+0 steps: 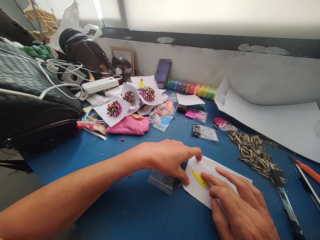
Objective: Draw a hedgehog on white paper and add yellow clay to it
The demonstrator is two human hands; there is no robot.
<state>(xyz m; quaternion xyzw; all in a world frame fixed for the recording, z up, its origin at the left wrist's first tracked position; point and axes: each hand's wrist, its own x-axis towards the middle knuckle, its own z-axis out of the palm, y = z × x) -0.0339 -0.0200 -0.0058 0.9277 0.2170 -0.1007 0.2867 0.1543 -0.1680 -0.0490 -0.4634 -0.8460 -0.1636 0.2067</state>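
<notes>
A white sheet of paper (pixel 200 196) with a printed outline lies on the blue table, partly covered by my right hand. Yellow modelling clay (pixel 199 178) is spread over one part of the drawing. My right hand (pixel 240 200) rests over the paper, its index fingertip touching the clay and its fingers stretched out. At the paper's left edge is my left hand (pixel 172 160), thumb and index finger apart, touching the sheet at its corner. Beneath the left hand lies a clear zip bag (pixel 160 181), partly hidden.
Sunflower seeds (pixel 255 153) are heaped at the right, beside a black pen (pixel 287 206). Clay packets (pixel 205 132) lie behind the paper. Finished seed-and-clay pictures (pixel 115 109) and a pink cloth (pixel 128 125) are at back left, near a black bag (pixel 37 100).
</notes>
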